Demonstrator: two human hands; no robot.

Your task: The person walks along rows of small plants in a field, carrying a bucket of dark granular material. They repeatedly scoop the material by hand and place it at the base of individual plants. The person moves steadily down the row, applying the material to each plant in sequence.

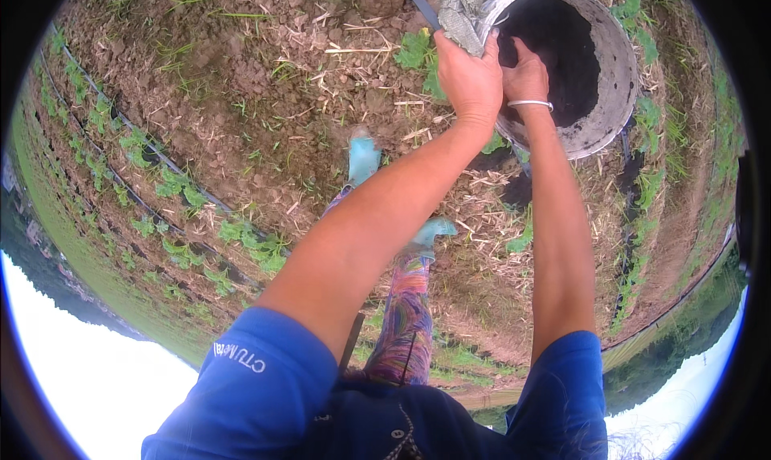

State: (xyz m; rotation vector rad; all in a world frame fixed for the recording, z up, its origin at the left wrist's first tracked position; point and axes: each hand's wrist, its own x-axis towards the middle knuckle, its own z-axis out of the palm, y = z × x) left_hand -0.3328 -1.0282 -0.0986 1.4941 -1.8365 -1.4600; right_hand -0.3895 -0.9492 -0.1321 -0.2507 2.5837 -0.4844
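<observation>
A whitish plastic bucket (614, 77) stands at the upper right, its mouth facing me. Dark, loose, soil-like material (566, 56) fills its inside, and smears of it cling to the wall. My left hand (470, 77) grips a bundled grey woven fabric (461, 14) at the bucket's left rim, thumb against the rim. My right hand (527, 77), with a white band (530, 103) on the wrist, reaches over the near rim into the bucket. One finger points toward the dark material; the other fingers are partly hidden, so I cannot tell whether they hold anything.
Leafy green seedlings (415, 53) grow beside the bucket. Black drip-irrigation tubes (150, 147) run along planted rows on the left, another row (635, 219) on the right. Straw and clods cover the soil. My turquoise boots (364, 159) stand among them.
</observation>
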